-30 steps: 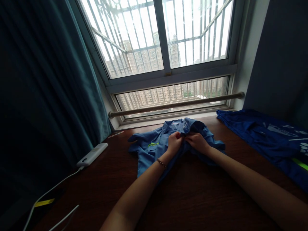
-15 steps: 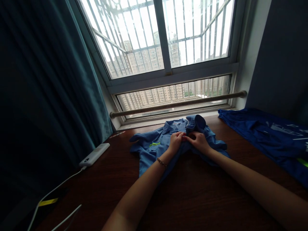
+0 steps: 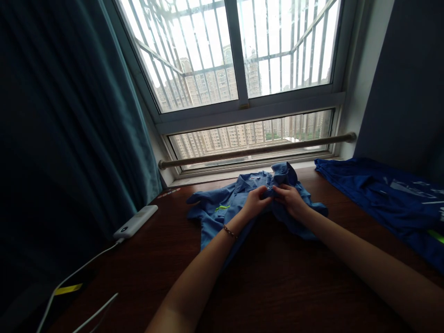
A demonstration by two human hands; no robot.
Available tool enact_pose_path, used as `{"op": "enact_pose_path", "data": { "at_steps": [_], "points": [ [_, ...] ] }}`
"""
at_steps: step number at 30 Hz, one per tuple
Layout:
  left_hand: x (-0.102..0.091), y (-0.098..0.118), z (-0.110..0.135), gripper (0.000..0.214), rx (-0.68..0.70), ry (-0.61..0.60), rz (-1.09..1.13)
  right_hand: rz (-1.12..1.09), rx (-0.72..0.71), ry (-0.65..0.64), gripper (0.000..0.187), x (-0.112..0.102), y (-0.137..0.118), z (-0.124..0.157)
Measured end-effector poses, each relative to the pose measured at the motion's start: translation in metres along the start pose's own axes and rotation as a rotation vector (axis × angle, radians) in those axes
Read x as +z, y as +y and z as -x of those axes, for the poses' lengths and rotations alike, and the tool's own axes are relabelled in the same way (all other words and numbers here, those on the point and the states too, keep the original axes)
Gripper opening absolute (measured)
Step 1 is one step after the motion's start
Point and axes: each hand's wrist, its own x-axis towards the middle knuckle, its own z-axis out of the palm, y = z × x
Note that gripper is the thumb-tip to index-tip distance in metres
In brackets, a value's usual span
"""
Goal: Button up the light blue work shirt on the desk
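Note:
A light blue collared shirt [image 3: 213,222] with a bright yellow-green strip on its chest lies rumpled on the brown wooden surface. My left hand [image 3: 257,202], with a bracelet on the wrist, pinches the shirt's front edge near the collar. Right beside it, my right hand [image 3: 290,200] is closed on the other front edge. Fingertips of both hands meet at the fabric, close to what may be a button, too small to make out. The collar stands up beyond the hands, partly folded over.
Darker blue clothing [image 3: 378,194] with white print lies on the right. A white power bank [image 3: 136,223] with a cable is at left beside the teal curtain [image 3: 135,152]. Beyond the shirt, a metal rail [image 3: 256,151] crosses the barred window.
My fingers have shifted slightly up toward the collar, and the right hand has turned over the fabric. The right side of the collar has lifted and tilted.

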Motion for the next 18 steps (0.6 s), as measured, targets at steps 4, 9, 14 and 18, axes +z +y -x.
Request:
{"op": "enact_pose_path", "data": {
  "at_steps": [4, 9, 14, 18],
  "points": [
    [-0.003, 0.008, 0.001, 0.019, 0.052, 0.073, 0.003, -0.212, 0.097, 0.104, 0.008, -0.006, -0.004, -0.009],
    [-0.024, 0.005, -0.009, 0.021, -0.031, 0.320, 0.125, -0.450, 0.007, 0.434, 0.007, -0.042, -0.040, -0.028],
    [-0.073, -0.010, -0.028, 0.021, -0.069, 0.787, 0.357, -0.476, -0.159, 0.631, 0.009, -0.082, -0.078, -0.038],
    [-0.118, -0.025, -0.036, 0.015, -0.256, 1.080, 0.520, -0.138, -0.184, 0.573, 0.008, -0.090, -0.065, -0.043]
  ]
}}
